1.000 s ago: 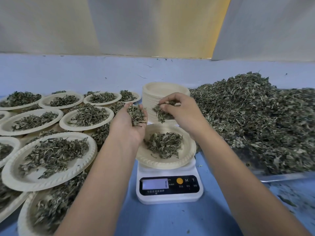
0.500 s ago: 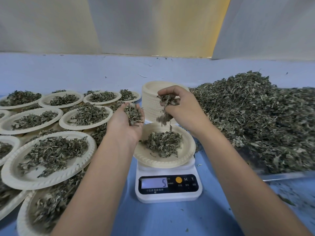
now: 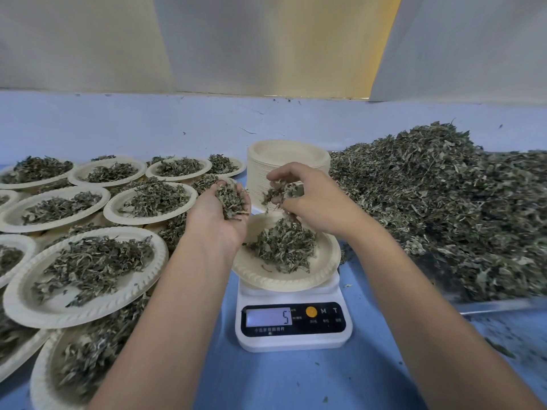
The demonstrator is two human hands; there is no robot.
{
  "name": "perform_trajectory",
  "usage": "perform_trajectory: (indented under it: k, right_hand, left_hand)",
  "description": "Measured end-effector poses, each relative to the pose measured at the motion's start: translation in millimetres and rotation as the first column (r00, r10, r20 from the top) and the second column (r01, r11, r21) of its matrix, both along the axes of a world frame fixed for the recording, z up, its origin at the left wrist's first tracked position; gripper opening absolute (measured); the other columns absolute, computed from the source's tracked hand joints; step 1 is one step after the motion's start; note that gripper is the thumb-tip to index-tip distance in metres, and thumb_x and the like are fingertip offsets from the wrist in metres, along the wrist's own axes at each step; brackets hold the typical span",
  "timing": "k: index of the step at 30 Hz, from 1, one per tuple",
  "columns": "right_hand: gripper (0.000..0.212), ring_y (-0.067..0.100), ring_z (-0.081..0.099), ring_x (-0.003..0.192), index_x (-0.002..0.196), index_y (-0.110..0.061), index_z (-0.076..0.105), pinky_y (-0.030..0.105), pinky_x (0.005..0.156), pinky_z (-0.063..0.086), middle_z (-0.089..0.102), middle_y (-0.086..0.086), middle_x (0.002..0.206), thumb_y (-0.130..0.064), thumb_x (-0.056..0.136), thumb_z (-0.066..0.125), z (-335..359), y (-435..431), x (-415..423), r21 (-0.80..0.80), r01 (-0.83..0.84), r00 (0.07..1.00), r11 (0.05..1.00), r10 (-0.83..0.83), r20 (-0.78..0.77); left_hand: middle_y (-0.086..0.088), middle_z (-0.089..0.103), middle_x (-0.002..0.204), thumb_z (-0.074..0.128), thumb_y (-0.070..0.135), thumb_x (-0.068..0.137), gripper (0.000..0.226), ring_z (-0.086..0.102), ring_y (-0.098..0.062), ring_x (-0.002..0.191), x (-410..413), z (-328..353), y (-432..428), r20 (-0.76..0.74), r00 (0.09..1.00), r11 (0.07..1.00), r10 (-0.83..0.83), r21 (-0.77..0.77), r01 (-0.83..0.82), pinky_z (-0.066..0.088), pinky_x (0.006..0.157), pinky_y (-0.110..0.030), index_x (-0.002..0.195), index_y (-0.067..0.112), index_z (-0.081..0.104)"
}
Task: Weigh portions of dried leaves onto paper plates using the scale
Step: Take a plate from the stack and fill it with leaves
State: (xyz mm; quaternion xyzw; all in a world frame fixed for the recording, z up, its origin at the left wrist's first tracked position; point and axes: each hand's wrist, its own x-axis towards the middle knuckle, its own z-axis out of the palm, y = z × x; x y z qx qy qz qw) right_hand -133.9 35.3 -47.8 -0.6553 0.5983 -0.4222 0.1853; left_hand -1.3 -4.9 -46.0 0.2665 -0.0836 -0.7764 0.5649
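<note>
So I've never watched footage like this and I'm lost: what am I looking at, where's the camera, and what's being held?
There is no machine here. These are a person's two bare hands, filmed by one camera worn on the head, looking forward and down. The left hand cups a clump of dried leaves. The right hand pinches a few more above a plate that sits on a white scale, whose display reads 5. To the right lies a big heap of leaves. Behind the scale is a stack of empty plates, and to the left are filled plates on the blue table.
</note>
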Motion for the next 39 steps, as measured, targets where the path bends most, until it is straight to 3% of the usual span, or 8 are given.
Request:
perform_trajectory:
  k: [5, 7, 11, 17, 23, 27, 35, 39]
  right_hand:
    - [0.033, -0.015, 0.05, 0.069, 0.111, -0.018, 0.066, 0.002, 0.065, 0.037, 0.06, -0.013, 0.103, -0.001, 0.085, 0.055, 0.1, 1.2, 0.1, 0.016, -0.019, 0.996, 1.0, 0.02, -0.085]
    - [0.029, -0.015, 0.053, 0.068, 0.107, -0.018, 0.068, 0.003, 0.062, 0.038, 0.065, -0.009, 0.104, -0.002, 0.087, 0.054, 0.3, 2.2, 1.2, 0.033, -0.036, 0.996, 0.999, 0.039, -0.085]
    - [0.025, 0.007, 0.062, 0.099, 0.103, -0.014, 0.069, 0.018, 0.088, 0.046, 0.071, -0.002, 0.104, -0.001, 0.088, 0.055, 1.2, 5.1, 4.3, 0.054, -0.077, 0.996, 0.996, 0.079, -0.033]
    - [0.021, -0.004, 0.064, 0.079, 0.096, -0.015, 0.072, 0.012, 0.08, 0.048, 0.074, -0.002, 0.097, -0.005, 0.091, 0.055, 2.9, 6.1, 5.7, 0.031, -0.111, 0.989, 0.993, 0.108, 0.099]
    - [0.02, 0.023, 0.069, 0.09, 0.093, -0.014, 0.07, 0.04, 0.094, 0.051, 0.072, 0.009, 0.097, -0.004, 0.091, 0.053, 5.4, 5.9, 5.6, -0.1, -0.047, 0.966, 0.994, 0.071, 0.248]
    - [0.025, 0.011, 0.066, 0.078, 0.089, -0.012, 0.068, 0.02, 0.077, 0.053, 0.069, 0.005, 0.089, 0.004, 0.09, 0.05, 9.1, 7.9, 6.5, -0.183, -0.046, 0.931, 0.982, 0.109, 0.349]
    - [0.025, 0.016, 0.064, 0.078, 0.088, -0.013, 0.067, 0.031, 0.083, 0.052, 0.069, 0.002, 0.085, 0.004, 0.091, 0.049, 10.5, 9.2, 5.0, -0.169, -0.064, 0.919, 0.984, 0.124, 0.373]
    - [0.024, 0.015, 0.064, 0.073, 0.089, -0.011, 0.068, 0.023, 0.076, 0.053, 0.069, 0.005, 0.084, 0.004, 0.091, 0.049, 9.9, 9.0, 4.2, -0.162, -0.09, 0.921, 0.983, 0.144, 0.363]
  left_hand:
    - [-0.008, 0.052, 0.075, 0.031, 0.009, 0.103, 0.028, 0.049, -0.013, 0.059, 0.3, -1.8, -1.2, -0.014, 1.0, 1.0, -0.007, 0.007, 0.008, 0.044, 0.055, -0.018, 0.079, 0.008, 0.046]
    - [-0.007, 0.051, 0.075, 0.03, 0.01, 0.103, 0.029, 0.049, -0.013, 0.059, 0.2, -2.0, -1.8, -0.012, 1.0, 1.0, -0.004, 0.006, 0.004, 0.044, 0.057, -0.018, 0.078, 0.008, 0.046]
    - [-0.007, 0.05, 0.076, 0.028, 0.01, 0.103, 0.029, 0.049, -0.013, 0.06, 0.5, -2.1, -3.1, -0.019, 1.0, 1.0, 0.002, 0.005, -0.002, 0.044, 0.06, -0.019, 0.079, 0.008, 0.045]
    - [-0.007, 0.05, 0.077, 0.027, 0.01, 0.103, 0.031, 0.049, -0.013, 0.061, 1.0, -2.7, -3.0, -0.02, 1.0, 1.0, 0.0, 0.011, 0.0, 0.044, 0.061, -0.019, 0.078, 0.008, 0.045]
    - [-0.006, 0.051, 0.075, 0.028, 0.009, 0.102, 0.03, 0.049, -0.013, 0.06, 1.2, -1.2, -1.5, -0.029, 1.0, 1.0, -0.005, 0.02, 0.006, 0.045, 0.056, -0.017, 0.078, 0.008, 0.045]
    - [-0.006, 0.05, 0.073, 0.028, 0.009, 0.102, 0.031, 0.049, -0.013, 0.059, 1.3, -1.2, -1.7, -0.022, 1.0, 1.0, -0.006, 0.018, 0.007, 0.044, 0.058, -0.018, 0.077, 0.008, 0.045]
    - [-0.007, 0.052, 0.075, 0.028, 0.01, 0.103, 0.03, 0.049, -0.012, 0.058, 1.0, -2.7, -1.5, -0.014, 1.0, 1.0, -0.012, 0.017, 0.012, 0.045, 0.059, -0.019, 0.079, 0.008, 0.046]
    - [-0.008, 0.052, 0.075, 0.027, 0.009, 0.103, 0.03, 0.05, -0.012, 0.059, 0.3, -3.0, -1.7, -0.017, 1.0, 1.0, -0.011, 0.024, 0.012, 0.045, 0.06, -0.019, 0.079, 0.008, 0.045]
